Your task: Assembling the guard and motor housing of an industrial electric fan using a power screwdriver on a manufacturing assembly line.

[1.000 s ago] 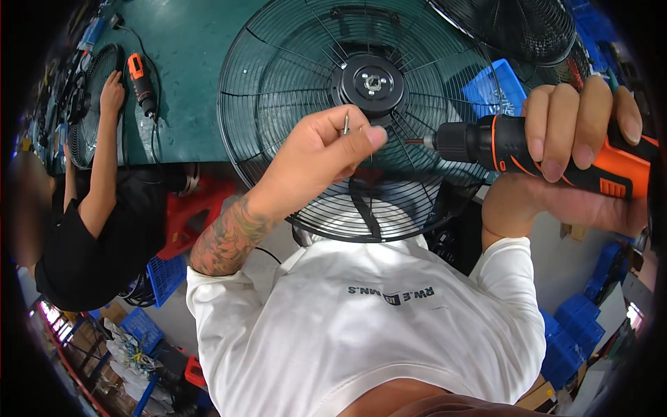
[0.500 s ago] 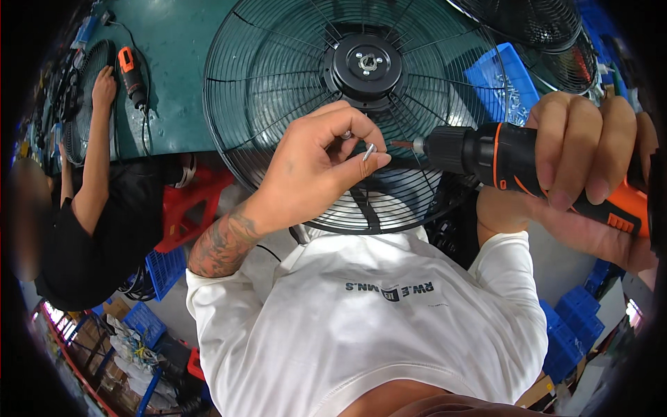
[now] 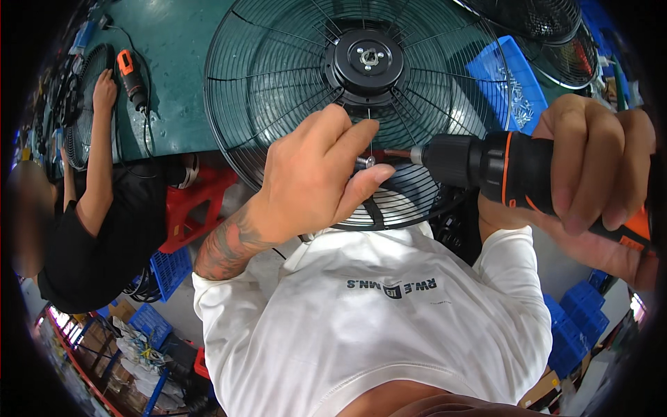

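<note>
My left hand [image 3: 313, 170] is closed on a small silver screw [image 3: 366, 162], whose round head shows between thumb and fingers. In my right hand [image 3: 597, 163] is a black and orange power screwdriver [image 3: 479, 163], gripped round its body. Its thin bit [image 3: 397, 152] points left at the screw; whether the two touch I cannot tell. Below both hands lies a round black wire fan guard [image 3: 271, 104], with a dark motor hub [image 3: 368, 62] at its middle. Silver screw heads sit on the hub's face.
A blue tray [image 3: 497, 69] of loose screws stands right of the guard on the green table [image 3: 167, 42]. More fan guards [image 3: 538, 24] are stacked at the far right. On the left a co-worker's hand [image 3: 104, 90] rests near another power screwdriver [image 3: 130, 75]. A red stool [image 3: 194, 208] stands below.
My left fingers have shifted and the screw has turned, its head now facing the bit. The power screwdriver's bit has come a little closer to my left hand.
</note>
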Demonstrator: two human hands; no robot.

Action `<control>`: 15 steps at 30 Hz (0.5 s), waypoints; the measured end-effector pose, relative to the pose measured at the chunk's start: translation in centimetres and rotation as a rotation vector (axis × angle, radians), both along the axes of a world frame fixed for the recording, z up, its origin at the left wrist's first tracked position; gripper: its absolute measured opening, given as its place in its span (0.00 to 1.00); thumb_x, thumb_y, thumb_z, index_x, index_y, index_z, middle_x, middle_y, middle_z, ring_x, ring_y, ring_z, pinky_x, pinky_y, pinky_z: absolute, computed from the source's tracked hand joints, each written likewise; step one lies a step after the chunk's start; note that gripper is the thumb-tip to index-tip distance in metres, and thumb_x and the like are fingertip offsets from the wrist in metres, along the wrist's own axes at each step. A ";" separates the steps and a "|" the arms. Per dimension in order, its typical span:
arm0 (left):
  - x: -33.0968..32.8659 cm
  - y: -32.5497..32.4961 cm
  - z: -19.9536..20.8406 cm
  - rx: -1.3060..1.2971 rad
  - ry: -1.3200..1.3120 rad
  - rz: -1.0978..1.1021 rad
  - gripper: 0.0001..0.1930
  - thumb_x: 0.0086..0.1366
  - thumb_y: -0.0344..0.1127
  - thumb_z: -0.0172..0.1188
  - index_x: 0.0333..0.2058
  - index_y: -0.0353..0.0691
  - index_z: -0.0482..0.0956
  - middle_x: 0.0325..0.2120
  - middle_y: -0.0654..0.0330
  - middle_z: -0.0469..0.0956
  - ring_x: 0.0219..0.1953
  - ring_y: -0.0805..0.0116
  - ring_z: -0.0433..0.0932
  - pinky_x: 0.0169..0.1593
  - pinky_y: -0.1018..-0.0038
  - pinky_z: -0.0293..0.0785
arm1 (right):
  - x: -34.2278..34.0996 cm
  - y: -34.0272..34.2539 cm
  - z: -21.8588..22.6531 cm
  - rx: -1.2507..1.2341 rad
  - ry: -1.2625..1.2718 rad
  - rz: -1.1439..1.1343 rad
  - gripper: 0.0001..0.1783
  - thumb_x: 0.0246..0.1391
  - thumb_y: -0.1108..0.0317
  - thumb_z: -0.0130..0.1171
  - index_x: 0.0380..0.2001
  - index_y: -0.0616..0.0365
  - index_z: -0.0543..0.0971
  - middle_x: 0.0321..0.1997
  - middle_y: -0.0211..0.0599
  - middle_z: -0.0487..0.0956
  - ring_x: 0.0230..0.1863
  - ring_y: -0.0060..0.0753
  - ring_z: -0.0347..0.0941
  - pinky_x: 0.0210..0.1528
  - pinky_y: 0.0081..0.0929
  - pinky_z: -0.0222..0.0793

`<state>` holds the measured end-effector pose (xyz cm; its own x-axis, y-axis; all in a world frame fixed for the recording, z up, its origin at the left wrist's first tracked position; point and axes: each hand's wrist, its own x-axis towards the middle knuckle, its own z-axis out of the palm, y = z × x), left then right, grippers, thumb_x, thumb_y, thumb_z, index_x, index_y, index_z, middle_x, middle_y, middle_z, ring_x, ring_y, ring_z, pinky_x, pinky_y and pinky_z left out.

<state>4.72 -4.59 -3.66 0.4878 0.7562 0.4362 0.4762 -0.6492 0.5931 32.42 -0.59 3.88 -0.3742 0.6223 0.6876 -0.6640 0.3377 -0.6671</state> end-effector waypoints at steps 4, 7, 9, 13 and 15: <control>0.0 0.1 -0.7 0.156 0.035 -0.043 0.19 0.70 0.42 0.58 0.46 0.29 0.83 0.25 0.58 0.67 0.24 0.64 0.69 0.25 0.69 0.66 | 0.0 -0.1 -0.1 0.003 0.003 -0.003 0.39 0.50 0.37 0.66 0.54 0.56 0.74 0.37 0.35 0.74 0.29 0.29 0.73 0.36 0.29 0.70; 0.1 0.0 -1.0 0.197 0.032 -0.053 0.19 0.70 0.43 0.58 0.44 0.29 0.84 0.24 0.59 0.66 0.23 0.65 0.68 0.24 0.69 0.65 | -0.1 -0.1 -0.1 0.000 0.001 -0.008 0.39 0.51 0.37 0.65 0.55 0.56 0.74 0.37 0.35 0.74 0.29 0.29 0.73 0.36 0.29 0.70; 0.1 -0.1 -1.0 0.208 0.051 -0.049 0.19 0.68 0.42 0.59 0.43 0.30 0.84 0.23 0.59 0.65 0.23 0.65 0.67 0.23 0.70 0.65 | -0.2 -0.1 -0.2 -0.002 -0.001 -0.011 0.39 0.51 0.37 0.65 0.55 0.56 0.74 0.37 0.35 0.74 0.30 0.29 0.73 0.36 0.29 0.71; 0.1 0.0 -0.9 0.232 0.044 -0.044 0.18 0.65 0.41 0.61 0.43 0.29 0.84 0.23 0.60 0.64 0.23 0.66 0.67 0.23 0.70 0.64 | -0.5 -0.1 -0.2 0.001 -0.006 -0.007 0.39 0.51 0.36 0.65 0.55 0.56 0.74 0.38 0.36 0.75 0.30 0.30 0.73 0.37 0.30 0.71; 0.0 0.0 -1.0 0.243 0.045 -0.038 0.18 0.62 0.38 0.62 0.44 0.30 0.85 0.23 0.60 0.64 0.23 0.66 0.67 0.23 0.70 0.64 | -0.7 -0.1 -0.2 0.002 -0.011 -0.004 0.39 0.52 0.36 0.65 0.55 0.56 0.74 0.38 0.36 0.75 0.31 0.30 0.74 0.37 0.30 0.71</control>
